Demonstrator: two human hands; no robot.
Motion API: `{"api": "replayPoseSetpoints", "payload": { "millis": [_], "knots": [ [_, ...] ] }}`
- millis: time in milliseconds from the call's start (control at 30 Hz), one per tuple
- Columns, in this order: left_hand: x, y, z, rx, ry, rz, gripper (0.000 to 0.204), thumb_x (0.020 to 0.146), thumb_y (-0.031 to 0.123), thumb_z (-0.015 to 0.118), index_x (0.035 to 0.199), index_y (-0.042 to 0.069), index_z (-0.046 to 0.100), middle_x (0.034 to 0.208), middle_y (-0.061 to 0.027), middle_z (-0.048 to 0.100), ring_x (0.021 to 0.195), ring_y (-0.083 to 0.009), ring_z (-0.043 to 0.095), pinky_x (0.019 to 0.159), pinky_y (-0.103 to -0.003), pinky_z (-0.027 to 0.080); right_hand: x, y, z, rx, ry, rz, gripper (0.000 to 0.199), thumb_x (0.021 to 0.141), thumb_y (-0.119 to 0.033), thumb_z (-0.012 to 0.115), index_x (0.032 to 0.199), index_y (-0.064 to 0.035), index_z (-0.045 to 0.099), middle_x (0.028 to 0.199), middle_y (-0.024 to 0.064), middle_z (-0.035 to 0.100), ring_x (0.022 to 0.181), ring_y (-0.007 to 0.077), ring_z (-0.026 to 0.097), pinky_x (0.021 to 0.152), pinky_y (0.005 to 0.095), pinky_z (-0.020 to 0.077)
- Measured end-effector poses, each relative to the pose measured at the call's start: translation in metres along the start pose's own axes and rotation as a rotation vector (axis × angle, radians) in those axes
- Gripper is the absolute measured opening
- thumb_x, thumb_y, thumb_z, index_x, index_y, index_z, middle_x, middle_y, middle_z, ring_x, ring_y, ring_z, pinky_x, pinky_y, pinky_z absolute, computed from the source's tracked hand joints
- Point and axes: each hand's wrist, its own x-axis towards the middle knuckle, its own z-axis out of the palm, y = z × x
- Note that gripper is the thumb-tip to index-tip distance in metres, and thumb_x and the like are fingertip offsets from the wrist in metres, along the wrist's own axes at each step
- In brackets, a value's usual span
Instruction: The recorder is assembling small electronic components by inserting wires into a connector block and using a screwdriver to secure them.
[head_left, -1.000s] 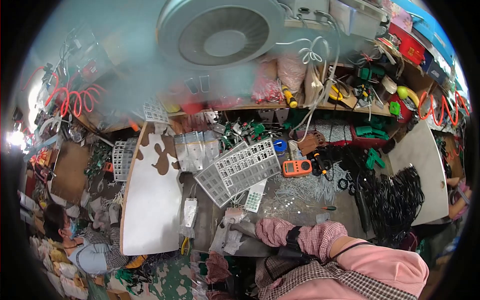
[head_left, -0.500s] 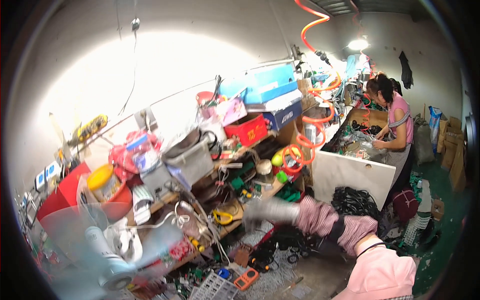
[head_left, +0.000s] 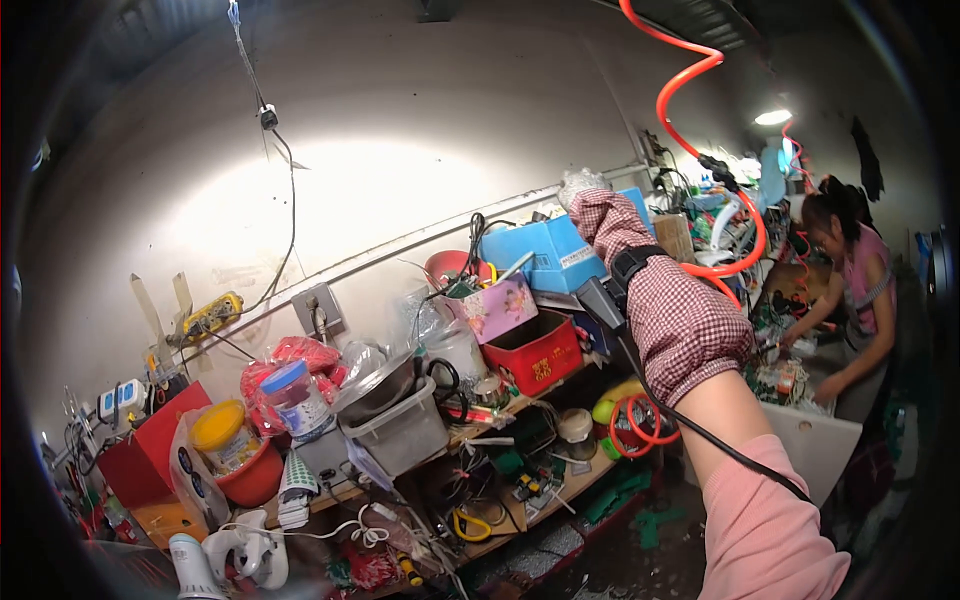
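Your right hand [head_left: 605, 215], in a checked glove with a black wrist strap, is raised over the cluttered shelf with its fingers closing on a crumpled clear plastic bag [head_left: 583, 185] just above the blue box [head_left: 545, 255]; whether the grip is firm cannot be told, and your left hand is out of view. Judged from this, the step in hand is a reach to the top of the shelf, beside the red coiled air hose [head_left: 700, 150]. Any next move calls for lifting clear of the blue box and the red bin [head_left: 535, 355] without snagging the black cable [head_left: 720, 445] along your forearm.
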Motion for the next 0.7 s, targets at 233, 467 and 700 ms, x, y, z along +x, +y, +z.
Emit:
{"api": "replayPoseSetpoints", "payload": {
  "millis": [233,467,700],
  "knots": [
    [0.006,0.052,0.021,-0.075,0.002,-0.014,0.04,0.099,0.033,0.061,0.128,0.007,0.065,0.131,-0.0209,0.061,0.122,-0.0388,0.057,0.105,-0.044,0.045,0.041,0.028,0.024,0.015,-0.095,-0.12,0.044,0.095,-0.037,0.06,0.132,-0.0149,0.065,0.138,0.0145,0.062,0.131,0.033,0.056,0.11,0.0478,0.0457],
    [0.0,0.067,0.027,-0.114,-0.029,0.004,0.04,0.099,0.033,0.062,0.13,0.007,0.064,0.134,-0.0205,0.06,0.124,-0.0386,0.055,0.107,-0.044,0.044,0.053,0.061,0.054,-0.026,-0.092,-0.179,0.044,0.094,-0.037,0.061,0.131,-0.0143,0.066,0.136,0.0143,0.063,0.129,0.0326,0.058,0.108,0.0483,0.0467],
    [-0.014,0.068,0.033,-0.2,-0.006,-0.005,0.041,0.099,0.032,0.062,0.131,0.006,0.063,0.136,-0.02,0.059,0.127,-0.0385,0.054,0.108,-0.044,0.043,0.052,0.033,0.046,-0.053,-0.044,-0.299,0.043,0.094,-0.037,0.062,0.129,-0.0137,0.067,0.133,0.014,0.065,0.128,0.0322,0.059,0.107,0.0487,0.0478]
  ]
}}
